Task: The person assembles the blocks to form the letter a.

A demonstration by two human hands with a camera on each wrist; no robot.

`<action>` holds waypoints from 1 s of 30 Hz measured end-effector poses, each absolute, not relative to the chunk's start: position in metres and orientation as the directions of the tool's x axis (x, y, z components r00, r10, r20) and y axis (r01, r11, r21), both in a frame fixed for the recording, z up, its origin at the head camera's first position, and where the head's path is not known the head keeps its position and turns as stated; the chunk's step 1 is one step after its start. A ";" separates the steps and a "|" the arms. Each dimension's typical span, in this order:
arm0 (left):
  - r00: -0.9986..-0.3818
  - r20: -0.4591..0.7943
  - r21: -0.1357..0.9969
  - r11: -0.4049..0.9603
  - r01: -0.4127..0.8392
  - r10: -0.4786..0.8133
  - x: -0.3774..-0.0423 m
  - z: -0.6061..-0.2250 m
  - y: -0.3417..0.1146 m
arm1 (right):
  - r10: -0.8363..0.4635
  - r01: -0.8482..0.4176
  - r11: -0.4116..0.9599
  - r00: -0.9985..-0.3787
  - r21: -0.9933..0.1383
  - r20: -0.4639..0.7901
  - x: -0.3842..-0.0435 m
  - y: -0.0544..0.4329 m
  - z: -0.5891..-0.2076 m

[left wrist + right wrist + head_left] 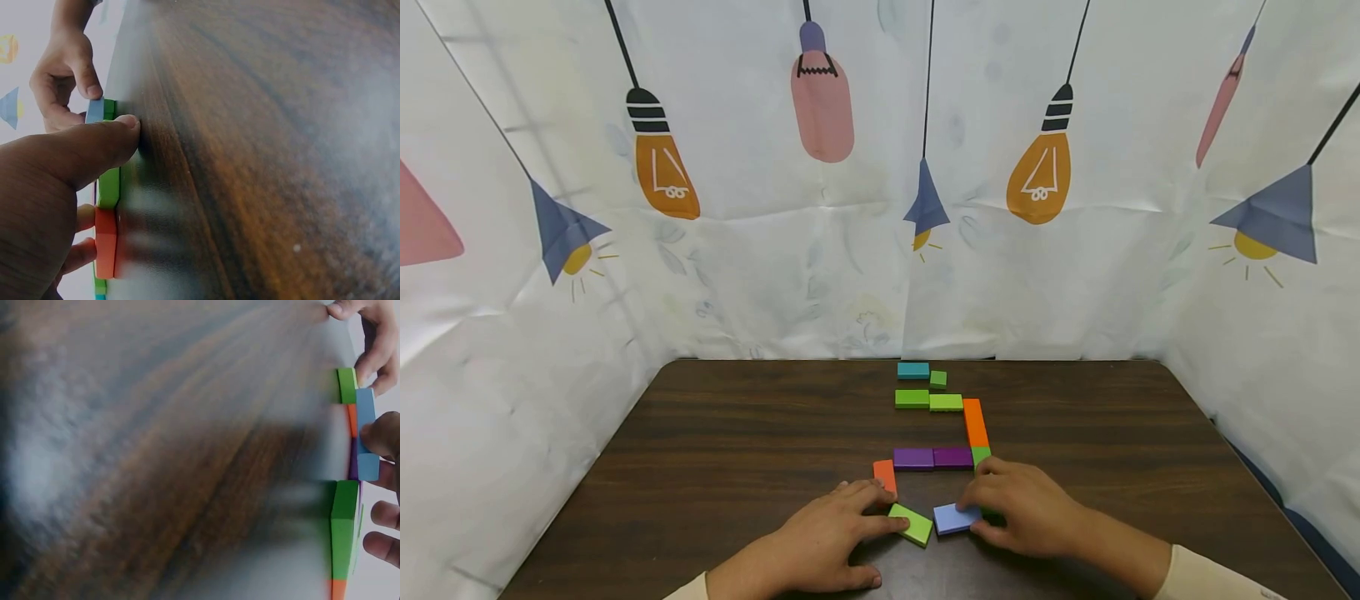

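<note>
My right hand (1037, 510) pinches a light blue block (953, 519) between thumb and fingers, close over the table. In the right wrist view the thumb lies against the face of the light blue block (365, 415). To the left, my left hand (829, 537) reaches an index fingertip onto a tilted lime green block (912, 525), its thumb held apart. Other left fingertips touch an orange-red block (885, 477); the left wrist view shows them at this block's side (105, 240). A green block (981, 456) is partly covered by my right hand.
Two purple blocks (933, 458) form a row behind the hands. An orange block (976, 422) leads back to two lime green blocks (928, 402). Farther off lie a teal block (913, 371) and a small green block (937, 380). A printed curtain (760, 275) surrounds the dark wooden table (737, 433).
</note>
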State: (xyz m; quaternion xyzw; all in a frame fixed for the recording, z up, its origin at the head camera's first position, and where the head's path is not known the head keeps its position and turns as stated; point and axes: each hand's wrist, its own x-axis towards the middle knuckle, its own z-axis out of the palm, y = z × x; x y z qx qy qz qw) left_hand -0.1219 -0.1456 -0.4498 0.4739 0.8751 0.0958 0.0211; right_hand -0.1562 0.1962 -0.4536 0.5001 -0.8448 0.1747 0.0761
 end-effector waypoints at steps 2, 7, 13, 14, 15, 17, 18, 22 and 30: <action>-0.551 0.048 0.190 0.534 0.824 0.833 -0.122 -0.450 -0.145 | -0.822 -0.873 0.437 -0.485 -0.217 0.298 -0.154 0.196 -0.454; -0.556 0.041 0.192 0.540 0.820 0.830 -0.123 -0.450 -0.145 | -0.826 -0.880 0.428 -0.473 -0.204 0.306 -0.151 0.196 -0.455; -0.562 0.041 0.194 0.545 0.816 0.826 -0.123 -0.451 -0.146 | -0.829 -0.893 0.415 -0.450 -0.173 0.333 -0.148 0.195 -0.457; -0.563 0.040 0.195 0.546 0.815 0.825 -0.123 -0.451 -0.146 | -0.830 -0.895 0.414 -0.446 -0.165 0.336 -0.148 0.195 -0.458; -0.564 0.038 0.197 0.547 0.813 0.825 -0.122 -0.451 -0.146 | -0.831 -0.896 0.414 -0.443 -0.159 0.337 -0.147 0.195 -0.458; -0.567 0.035 0.201 0.550 0.811 0.823 -0.122 -0.451 -0.146 | -0.833 -0.898 0.415 -0.441 -0.149 0.334 -0.147 0.194 -0.459; -0.568 0.034 0.204 0.550 0.810 0.822 -0.122 -0.451 -0.145 | -0.834 -0.898 0.417 -0.440 -0.143 0.331 -0.147 0.194 -0.459; -0.565 0.040 0.207 0.547 0.811 0.824 -0.122 -0.451 -0.145 | -0.839 -0.896 0.425 -0.444 -0.129 0.313 -0.146 0.194 -0.460; -0.567 0.043 0.215 0.546 0.810 0.823 -0.122 -0.451 -0.147 | -0.852 -0.901 0.417 -0.434 -0.121 0.292 -0.145 0.193 -0.458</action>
